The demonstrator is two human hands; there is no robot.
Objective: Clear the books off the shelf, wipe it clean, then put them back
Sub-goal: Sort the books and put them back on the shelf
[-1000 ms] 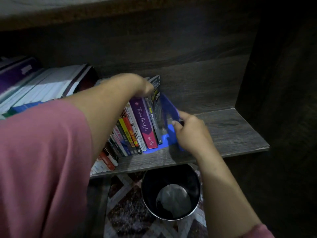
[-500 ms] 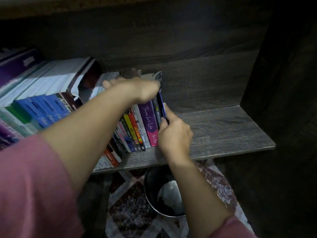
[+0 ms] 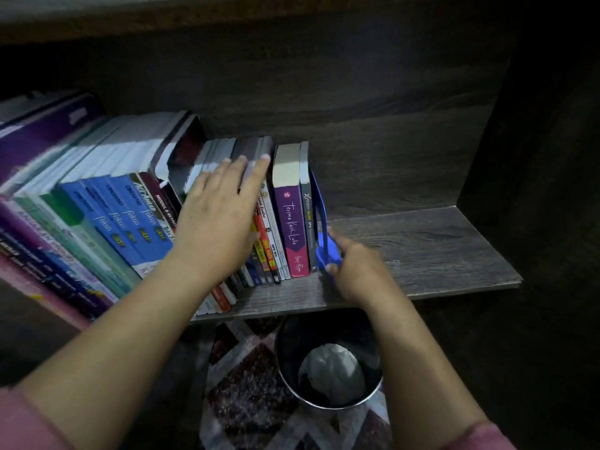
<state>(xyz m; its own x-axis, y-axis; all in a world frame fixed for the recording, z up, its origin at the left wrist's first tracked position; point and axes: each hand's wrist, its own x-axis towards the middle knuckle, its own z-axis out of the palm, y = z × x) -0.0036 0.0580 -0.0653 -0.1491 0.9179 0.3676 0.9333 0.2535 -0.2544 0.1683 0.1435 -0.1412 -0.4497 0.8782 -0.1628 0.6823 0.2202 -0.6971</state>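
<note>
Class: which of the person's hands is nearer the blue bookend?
Right. The right hand pinches the blue bookend at its base; the left hand rests flat on the books further left.

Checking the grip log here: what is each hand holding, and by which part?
The right hand pinches the blue bookend by its low front foot. The left hand holds nothing; its straight fingers rest on the books.
</note>
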